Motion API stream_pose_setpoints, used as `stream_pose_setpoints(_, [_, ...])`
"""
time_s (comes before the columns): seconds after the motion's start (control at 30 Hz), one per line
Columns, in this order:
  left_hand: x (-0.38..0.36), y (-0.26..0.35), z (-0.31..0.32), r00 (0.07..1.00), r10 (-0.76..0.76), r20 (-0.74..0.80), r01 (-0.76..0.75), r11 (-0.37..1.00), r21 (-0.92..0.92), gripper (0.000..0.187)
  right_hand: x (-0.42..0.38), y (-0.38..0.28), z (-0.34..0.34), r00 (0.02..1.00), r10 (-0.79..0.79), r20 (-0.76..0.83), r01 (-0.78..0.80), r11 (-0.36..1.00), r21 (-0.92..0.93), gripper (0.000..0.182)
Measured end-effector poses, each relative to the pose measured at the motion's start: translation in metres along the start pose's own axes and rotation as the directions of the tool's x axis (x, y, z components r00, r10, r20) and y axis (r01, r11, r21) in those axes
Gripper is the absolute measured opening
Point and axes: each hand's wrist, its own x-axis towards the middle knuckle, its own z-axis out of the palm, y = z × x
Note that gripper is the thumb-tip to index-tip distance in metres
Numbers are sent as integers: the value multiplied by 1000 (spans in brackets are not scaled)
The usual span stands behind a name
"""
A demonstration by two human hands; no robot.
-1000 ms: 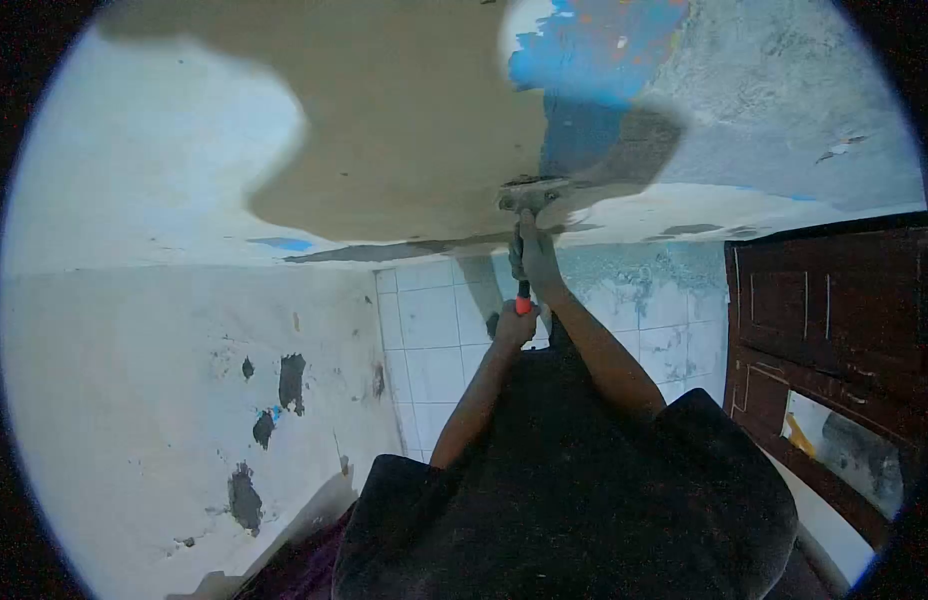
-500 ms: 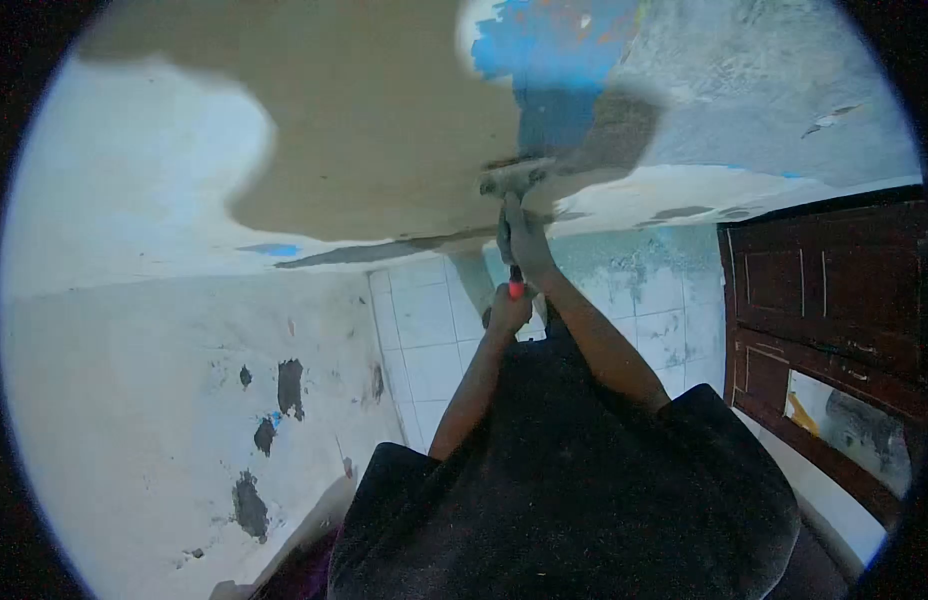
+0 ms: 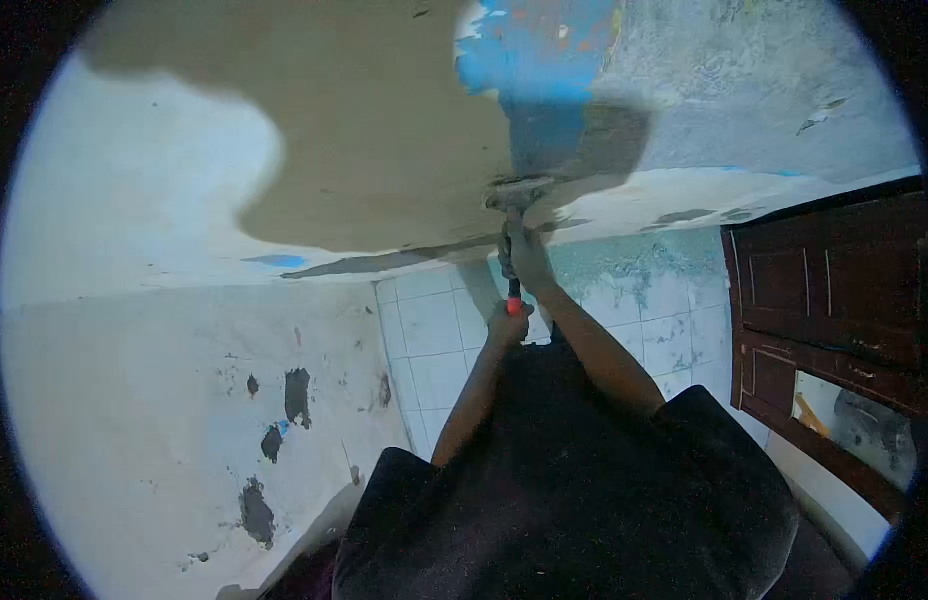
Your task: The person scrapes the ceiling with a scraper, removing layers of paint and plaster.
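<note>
Both hands grip a long-handled scraper (image 3: 514, 290) whose handle is dark with a red section. My left hand (image 3: 510, 322) is closed around the lower end, by the red part. Higher up, my right hand (image 3: 526, 255) wraps the shaft close behind the head, with a finger stretched toward it. The wide, grey-smeared scraper head rests against the wall (image 3: 384, 160), just below a bare blue patch (image 3: 549, 60). Smooth greyish coating lies to the left of that patch, and rougher grey surface to its right. The blade edge itself is hard to make out.
A side wall (image 3: 184, 400) with several dark chipped spots stands on the left. Dark wooden cabinet doors (image 3: 829, 280) are on the right. White floor tiles (image 3: 429, 325) show below, smudged toward the right. Shadows from my body fall on the wall.
The view has tilted slightly, so the wall, scraper head and hands appear a little lower. Both hands keep their hold, and the head stays against the wall below the blue patch.
</note>
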Motion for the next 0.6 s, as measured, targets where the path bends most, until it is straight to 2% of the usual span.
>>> stream_pose_setpoints(0.07, [-15, 35, -1, 997, -56, 59, 57, 998, -6, 22, -6, -8, -1, 991, -104, 85, 102, 994, 31, 50])
stream_pose_setpoints(0.1, [-20, 47, -1, 988, -105, 114, 108, 994, -12, 22, -8, -6, -2, 992, -98, 85, 95, 995, 29, 50])
stream_pose_setpoints(0.17, [-21, 47, 1, 988, -105, 115, 109, 994, -27, 21, -7, -7, -3, 997, -41, 63, 39, 999, 29, 49])
stream_pose_setpoints(0.23, [-23, 51, 2, 982, -169, 86, 168, 986, 22, 21, 1, 10, -11, 997, -51, 64, 51, 999, -9, 48])
stream_pose_setpoints(0.3, [-8, 34, 2, 983, -135, 125, 131, 991, 42, 22, 7, 9, -12, 996, -89, 25, 90, 996, -19, 48])
stream_pose_setpoints(0.37, [-13, 38, 4, 997, 78, -2, -76, 967, 245, 21, 0, -1, -9, 999, -34, -22, 35, 999, 36, 47])
stream_pose_setpoints(0.4, [-18, 38, 4, 995, -61, 75, 54, 994, 94, 23, -3, -2, -10, 998, -55, -4, 56, 998, 30, 47])
stream_pose_setpoints(0.43, [-13, 36, 4, 996, -59, 74, 52, 994, 94, 23, -2, -5, -10, 996, -83, 19, 82, 996, 23, 46])
stream_pose_setpoints(0.5, [-12, 28, 5, 986, -114, 121, 107, 992, 63, 25, -5, -3, -9, 1000, -27, 5, 26, 1000, 11, 47])
stream_pose_setpoints(0.6, [-19, 49, 3, 999, -24, 43, 17, 988, 150, 24, 4, 3, -7, 996, -89, 12, 89, 996, 9, 48])
